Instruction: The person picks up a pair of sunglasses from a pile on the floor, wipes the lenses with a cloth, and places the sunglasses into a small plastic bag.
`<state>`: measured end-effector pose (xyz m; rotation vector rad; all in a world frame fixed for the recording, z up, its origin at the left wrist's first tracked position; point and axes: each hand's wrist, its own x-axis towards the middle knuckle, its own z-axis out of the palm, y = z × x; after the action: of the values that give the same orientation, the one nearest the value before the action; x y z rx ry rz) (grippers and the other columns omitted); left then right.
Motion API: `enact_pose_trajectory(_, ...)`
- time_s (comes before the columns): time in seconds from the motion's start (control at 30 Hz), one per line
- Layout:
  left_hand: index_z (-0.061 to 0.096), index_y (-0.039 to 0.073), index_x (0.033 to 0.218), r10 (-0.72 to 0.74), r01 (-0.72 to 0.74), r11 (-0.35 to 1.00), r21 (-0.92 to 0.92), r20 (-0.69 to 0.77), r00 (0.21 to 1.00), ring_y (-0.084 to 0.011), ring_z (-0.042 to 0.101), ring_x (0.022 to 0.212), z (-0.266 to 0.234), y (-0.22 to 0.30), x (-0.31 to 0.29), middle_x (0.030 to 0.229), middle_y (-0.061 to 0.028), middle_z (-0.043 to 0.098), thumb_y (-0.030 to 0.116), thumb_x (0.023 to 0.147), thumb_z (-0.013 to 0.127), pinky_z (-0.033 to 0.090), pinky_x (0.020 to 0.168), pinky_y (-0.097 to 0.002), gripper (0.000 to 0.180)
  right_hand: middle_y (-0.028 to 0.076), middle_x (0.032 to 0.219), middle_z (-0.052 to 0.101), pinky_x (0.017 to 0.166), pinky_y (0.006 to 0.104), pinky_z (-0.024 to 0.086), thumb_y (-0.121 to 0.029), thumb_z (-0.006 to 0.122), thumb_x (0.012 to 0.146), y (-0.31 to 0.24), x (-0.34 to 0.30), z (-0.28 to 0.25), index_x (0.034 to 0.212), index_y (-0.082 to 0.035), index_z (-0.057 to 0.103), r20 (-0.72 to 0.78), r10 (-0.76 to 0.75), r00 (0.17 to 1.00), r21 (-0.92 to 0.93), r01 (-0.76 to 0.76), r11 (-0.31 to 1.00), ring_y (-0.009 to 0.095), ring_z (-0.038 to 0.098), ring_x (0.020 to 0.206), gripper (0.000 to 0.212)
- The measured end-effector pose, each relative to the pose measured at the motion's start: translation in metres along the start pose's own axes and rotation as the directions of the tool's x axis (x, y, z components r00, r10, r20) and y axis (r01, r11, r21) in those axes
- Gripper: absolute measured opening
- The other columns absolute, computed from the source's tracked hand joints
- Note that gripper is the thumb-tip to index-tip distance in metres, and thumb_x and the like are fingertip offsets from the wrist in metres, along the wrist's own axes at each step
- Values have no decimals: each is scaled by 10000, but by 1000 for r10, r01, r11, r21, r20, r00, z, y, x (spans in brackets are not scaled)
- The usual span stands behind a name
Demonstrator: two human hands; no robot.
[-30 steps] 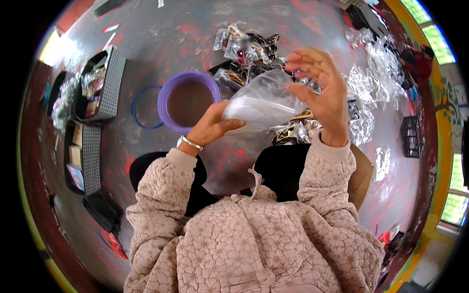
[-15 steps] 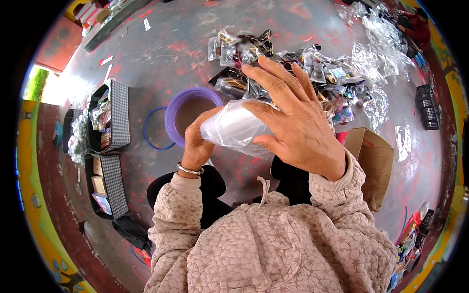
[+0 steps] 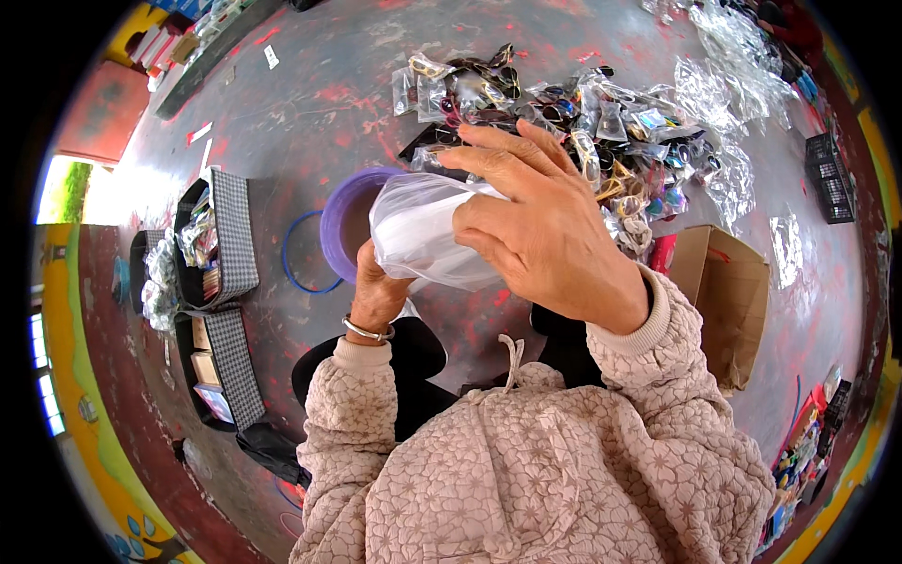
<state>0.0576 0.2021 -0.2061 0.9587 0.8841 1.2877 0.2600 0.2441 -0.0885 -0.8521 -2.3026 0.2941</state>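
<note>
A clear plastic bag (image 3: 399, 246) with something white in it is held in front of me. My left hand (image 3: 378, 289) grips its lower left side; most of its fingers are hidden behind the bag. Over the bag's right end lies my right hand (image 3: 550, 230). Its thumb and index finger are bent close together on the plastic, while the other fingers stretch out past it. What the white content is, I cannot make out. Just behind the bag, to the left, stands a purple bucket (image 3: 331, 226) holding brownish contents.
Beyond my hands spreads a heap of sunglasses (image 3: 615, 179), many in clear sleeves. An open cardboard box (image 3: 733, 301) stands to the right, a black crate (image 3: 829, 179) farther off. Two checked fabric bins (image 3: 235, 230) are on the left, near a blue hoop (image 3: 287, 254). Loose clear plastic (image 3: 733, 85) lies far right.
My right thumb and index finger have drawn together on the bag and moved slightly left. The bag's left end has lifted and spread wider, covering more of the bucket.
</note>
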Motion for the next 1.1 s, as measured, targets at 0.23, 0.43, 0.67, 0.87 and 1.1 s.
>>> enact_pose_trajectory(0.23,559,7,1059,-70,62,992,106,71,995,-117,554,874,1,1,-3,982,-44,612,-18,720,681,450,779,-262,362,120,971,621,836,364,436,-77,616,760,15,5,6,769,-25,603,-144,69,987,178,-42,983,289,579,955,54)
enact_pose_trajectory(0.43,550,11,1089,-202,198,979,43,144,969,-136,547,926,11,4,-5,1011,-56,606,19,744,661,425,839,-293,362,127,800,621,546,279,454,-61,607,786,10,7,5,788,33,569,-214,401,891,505,-250,826,214,597,621,102)
enact_pose_trajectory(0.67,546,-4,1097,-239,229,970,80,156,959,-155,544,950,16,15,-2,1026,-69,605,40,753,644,414,866,-313,361,47,665,616,541,189,401,-155,599,832,19,7,-8,787,42,586,-174,610,773,649,-377,662,42,508,611,202)
enact_pose_trajectory(0.87,557,-7,1077,-261,236,958,161,156,953,-137,538,935,14,14,0,1008,-62,608,70,753,652,414,854,-293,346,54,732,613,550,204,443,-104,513,882,23,8,-7,816,12,564,-152,677,720,789,-324,522,85,561,604,143)
enact_pose_trajectory(1.1,560,-1,1072,-242,225,968,109,177,954,-126,535,925,12,7,2,1000,-49,607,75,757,648,416,844,-286,336,76,790,616,580,206,472,-19,483,872,25,10,-3,885,20,530,-207,670,713,862,-190,469,111,588,634,62)
